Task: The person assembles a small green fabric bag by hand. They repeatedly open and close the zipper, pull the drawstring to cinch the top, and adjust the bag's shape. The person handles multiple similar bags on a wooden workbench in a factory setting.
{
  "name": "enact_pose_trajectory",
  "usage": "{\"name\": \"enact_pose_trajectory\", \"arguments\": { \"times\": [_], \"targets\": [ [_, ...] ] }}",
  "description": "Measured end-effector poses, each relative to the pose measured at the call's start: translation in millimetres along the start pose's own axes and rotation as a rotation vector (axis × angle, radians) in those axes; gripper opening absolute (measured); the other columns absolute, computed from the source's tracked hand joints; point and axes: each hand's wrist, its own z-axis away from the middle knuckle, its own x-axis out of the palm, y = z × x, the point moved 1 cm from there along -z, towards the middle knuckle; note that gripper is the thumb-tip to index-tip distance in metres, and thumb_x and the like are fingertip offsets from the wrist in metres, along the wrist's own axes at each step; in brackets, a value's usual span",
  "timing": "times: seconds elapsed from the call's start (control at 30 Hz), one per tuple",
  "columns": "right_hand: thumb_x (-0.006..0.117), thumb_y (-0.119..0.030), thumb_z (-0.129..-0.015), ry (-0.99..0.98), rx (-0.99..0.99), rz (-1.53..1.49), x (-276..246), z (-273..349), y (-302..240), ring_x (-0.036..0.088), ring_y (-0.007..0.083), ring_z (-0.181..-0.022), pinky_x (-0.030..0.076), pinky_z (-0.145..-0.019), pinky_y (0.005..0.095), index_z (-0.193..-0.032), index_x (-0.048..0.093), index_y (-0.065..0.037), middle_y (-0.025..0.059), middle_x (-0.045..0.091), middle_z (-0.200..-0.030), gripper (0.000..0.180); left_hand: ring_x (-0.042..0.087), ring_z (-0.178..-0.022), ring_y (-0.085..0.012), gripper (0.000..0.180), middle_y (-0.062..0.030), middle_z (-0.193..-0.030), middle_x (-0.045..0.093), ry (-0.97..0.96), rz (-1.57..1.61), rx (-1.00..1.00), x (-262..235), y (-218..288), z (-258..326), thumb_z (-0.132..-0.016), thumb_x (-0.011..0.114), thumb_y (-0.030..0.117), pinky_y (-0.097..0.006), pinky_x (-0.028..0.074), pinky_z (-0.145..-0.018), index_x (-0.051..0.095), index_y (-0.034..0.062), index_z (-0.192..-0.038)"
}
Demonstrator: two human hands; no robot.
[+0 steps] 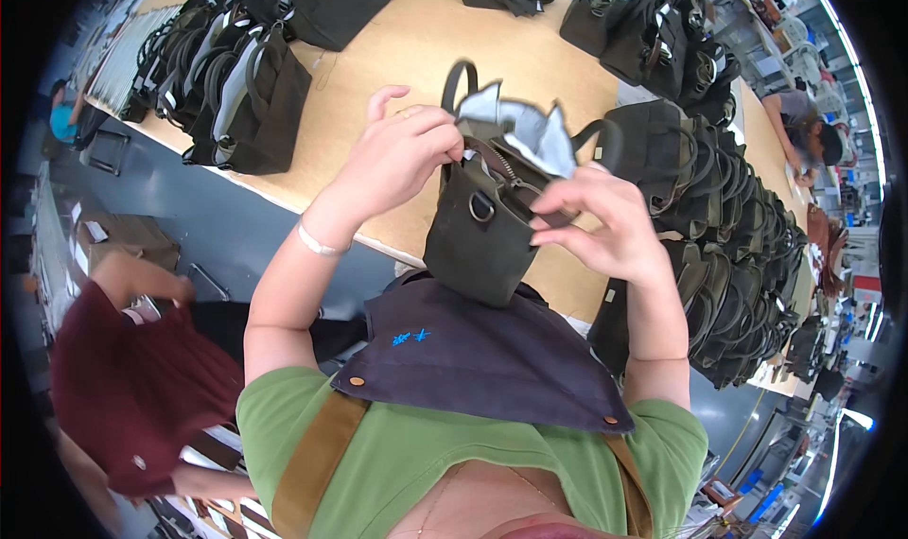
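A dark green handbag (473, 241) stands upright at the near edge of the table, its end with a metal D-ring (481, 206) turned toward me. The top is open, showing a zipper (506, 165) and a pale grey lining (530, 128) that sticks up out of the mouth. My left hand (407, 151) pinches the bag's upper left rim. At the upper right rim, my right hand (596, 219) has thumb and fingers closed on the edge near the zipper. Two dark handles rise on either side; the right handle (605, 142) is partly behind my right hand.
Dark handbags (255, 104) stand in rows at the far left of the wooden table (378, 85). Many more bags (738, 246) crowd the right side. A person in a maroon shirt (142, 378) is close at my left; another person (804, 137) sits at the far right.
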Motion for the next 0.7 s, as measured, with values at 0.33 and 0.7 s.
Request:
{"name": "enact_pose_trajectory", "arguments": {
  "times": [0.33,0.7],
  "targets": [
    [0.067,0.004,-0.066,-0.068,0.314,0.28,11.4,60.7,104.4,0.062,0.0254,-0.087,0.047,-0.082,0.0372,-0.09,0.068,-0.01,0.0057,0.068,-0.084,0.028,0.063,-0.082,-0.0218,0.009,-0.0046,-0.087,0.064,-0.308,0.223,-0.003,66.3,34.9,27.4,-0.076,0.069,0.005,-0.035,0.05,-0.081,0.068,0.0077,-0.085],
    [0.072,-0.007,-0.075,0.285,0.499,0.277,79.6,47.3,61.5,0.065,0.0285,-0.081,0.053,-0.071,0.0399,-0.086,0.065,-0.007,0.0144,0.065,-0.095,0.013,0.061,-0.082,-0.0091,0.014,-0.0024,-0.088,0.063,-0.359,0.912,-0.473,92.5,15.3,-2.3,-0.085,0.06,-0.01,-0.024,0.051,-0.076,0.06,0.0003,-0.094]
  ]
}}
